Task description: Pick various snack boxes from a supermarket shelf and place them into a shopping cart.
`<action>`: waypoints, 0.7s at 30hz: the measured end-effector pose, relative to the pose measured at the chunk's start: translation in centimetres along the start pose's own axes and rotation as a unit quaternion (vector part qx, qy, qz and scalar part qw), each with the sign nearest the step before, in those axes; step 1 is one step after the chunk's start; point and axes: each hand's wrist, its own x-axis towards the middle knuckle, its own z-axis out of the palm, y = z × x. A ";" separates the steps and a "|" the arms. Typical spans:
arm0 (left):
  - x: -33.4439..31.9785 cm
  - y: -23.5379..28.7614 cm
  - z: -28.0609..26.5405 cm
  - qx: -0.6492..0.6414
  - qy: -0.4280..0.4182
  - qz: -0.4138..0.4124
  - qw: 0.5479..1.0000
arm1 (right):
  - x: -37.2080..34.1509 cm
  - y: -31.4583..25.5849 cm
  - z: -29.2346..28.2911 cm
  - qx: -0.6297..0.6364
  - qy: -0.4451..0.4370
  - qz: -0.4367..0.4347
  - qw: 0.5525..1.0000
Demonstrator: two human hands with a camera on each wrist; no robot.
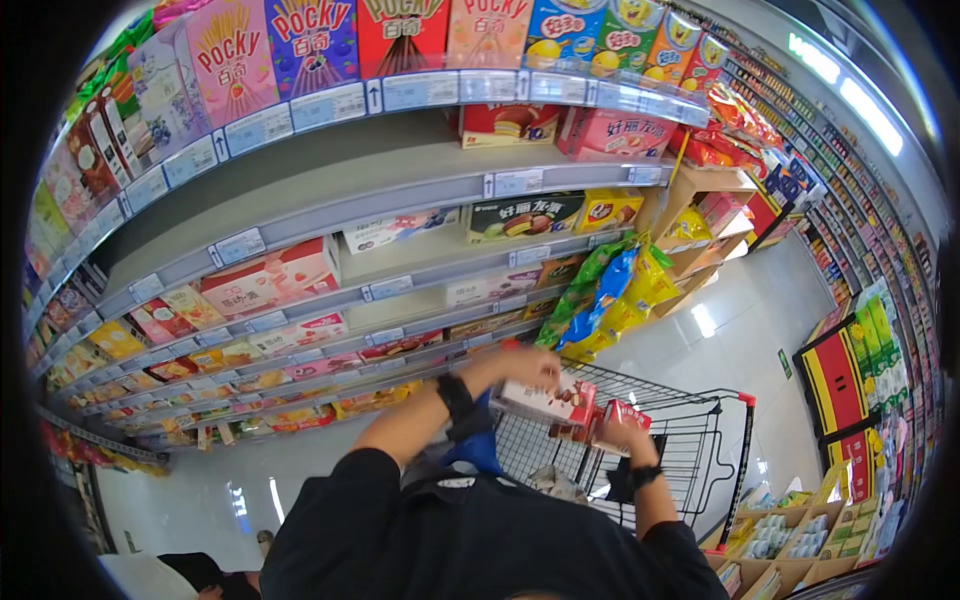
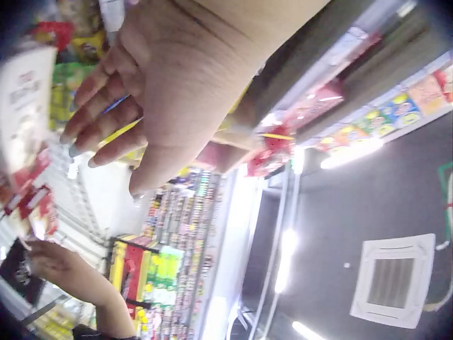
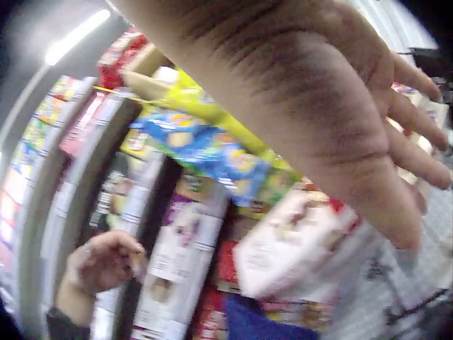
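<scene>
My left hand (image 1: 530,370) hovers above the cart, touching nothing; the left wrist view shows its fingers (image 2: 106,120) loosely bent and apart. Below and beside it is a white box with chocolate pictures (image 1: 545,398), seen tilted in the right wrist view. My right hand (image 1: 628,440) grips a small red box (image 1: 622,412) over the cart's middle. In the right wrist view the fingers (image 3: 417,134) lie around a red-and-white box, its far side hidden. The wire cart (image 1: 690,425) stands below both hands, with boxes and a greyish pack (image 1: 555,483) in it.
Snack shelves (image 1: 330,210) curve along the left and front. Hanging chip bags (image 1: 610,295) sit close to the cart's far end. Wooden display bins (image 1: 790,530) stand at right, beside a red-and-yellow display (image 1: 840,385). Another person (image 1: 150,580) is partly visible at lower left.
</scene>
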 end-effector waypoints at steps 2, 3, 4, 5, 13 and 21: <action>-0.4 2.4 -1.5 -0.032 0.048 -0.040 0.998 | -2.5 -4.6 -3.1 -0.077 0.094 -0.187 0.975; -2.5 1.9 -6.7 0.069 0.143 0.033 0.987 | -1.0 -11.1 -4.8 -0.045 0.201 -0.290 0.935; -2.9 4.8 -9.7 0.042 0.198 -0.046 0.978 | -3.1 -16.5 -8.2 -0.027 0.249 -0.320 0.914; -3.1 4.4 -12.1 0.015 0.289 -0.002 0.957 | -2.8 -20.2 -10.5 0.010 0.294 -0.338 0.894; -4.3 6.5 -24.4 0.348 0.485 -0.219 0.772 | 7.9 -32.2 -21.6 0.091 0.544 -0.435 0.712; -2.3 3.5 -25.5 0.287 0.413 -0.250 0.827 | 11.9 -34.3 -24.6 0.066 0.585 -0.255 0.767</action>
